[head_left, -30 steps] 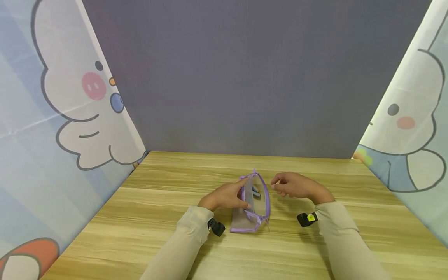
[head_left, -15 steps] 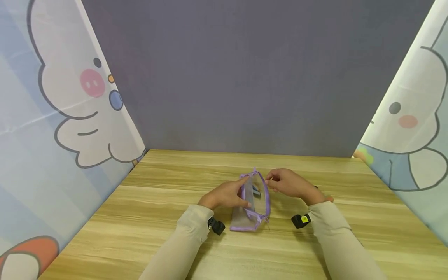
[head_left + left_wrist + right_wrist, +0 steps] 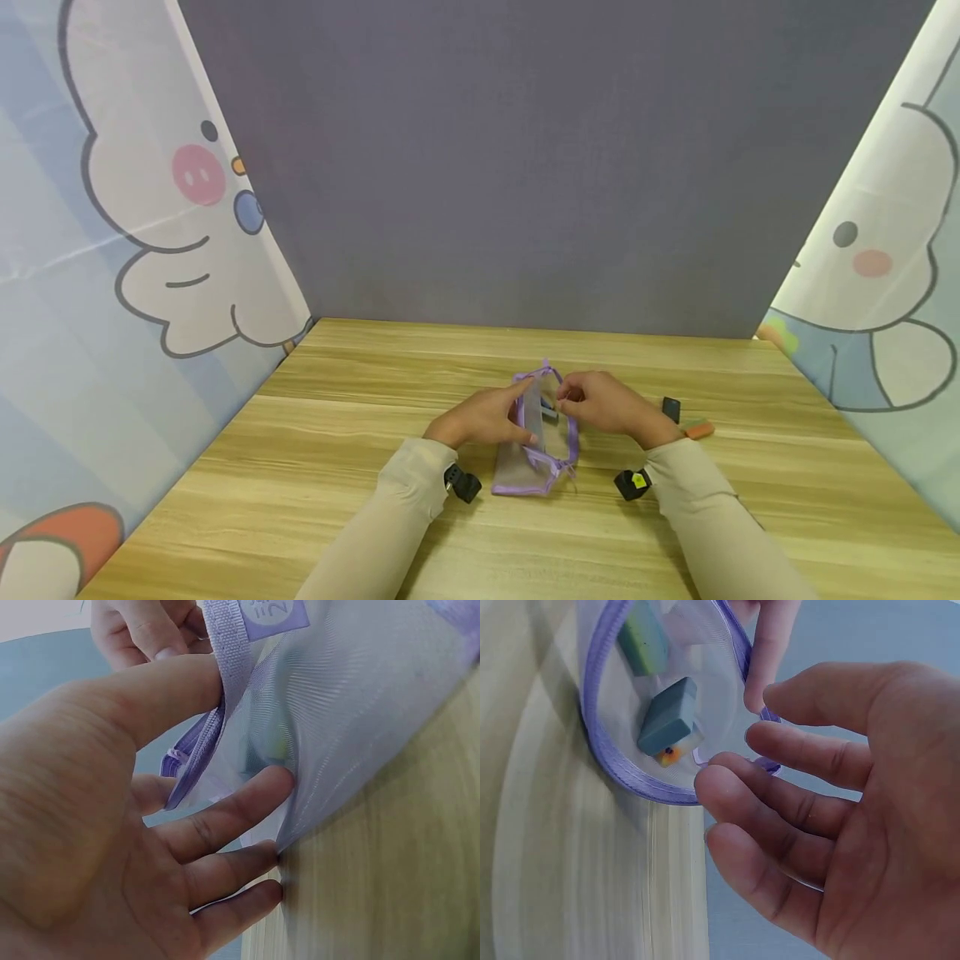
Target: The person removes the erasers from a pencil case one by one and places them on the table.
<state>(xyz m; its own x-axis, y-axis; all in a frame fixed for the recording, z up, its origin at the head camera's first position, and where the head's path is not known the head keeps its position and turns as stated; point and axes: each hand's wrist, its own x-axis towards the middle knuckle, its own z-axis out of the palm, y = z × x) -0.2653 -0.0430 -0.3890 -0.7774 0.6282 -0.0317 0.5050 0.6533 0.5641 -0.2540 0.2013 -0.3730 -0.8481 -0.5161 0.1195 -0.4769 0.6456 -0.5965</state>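
Note:
A mesh zipper pouch [image 3: 517, 475] with purple edging lies on the table, its mouth held wide. My left hand [image 3: 486, 417] grips the pouch's edge, the thumb at the purple rim and several fingers against the mesh in the left wrist view. Over the mouth's right side is my right hand [image 3: 603, 402], fingers loosely bent; the right wrist view shows a gap between thumb and index finger and nothing in them. Inside the pouch are a blue-grey block [image 3: 667, 716] with an orange-spotted pale end and a green-yellow block [image 3: 643, 641].
To the right, beside my right sleeve, lie a small black object [image 3: 671, 409] and an orange carrot-shaped piece [image 3: 700, 430]. The wood-grain table [image 3: 375, 375] ends at a grey panel [image 3: 480, 167], with cartoon-printed curtains [image 3: 172, 275] on both sides.
My right hand has moved left to the pouch's mouth. The black object and the orange piece have come out from behind my right arm. My left hand stays in place.

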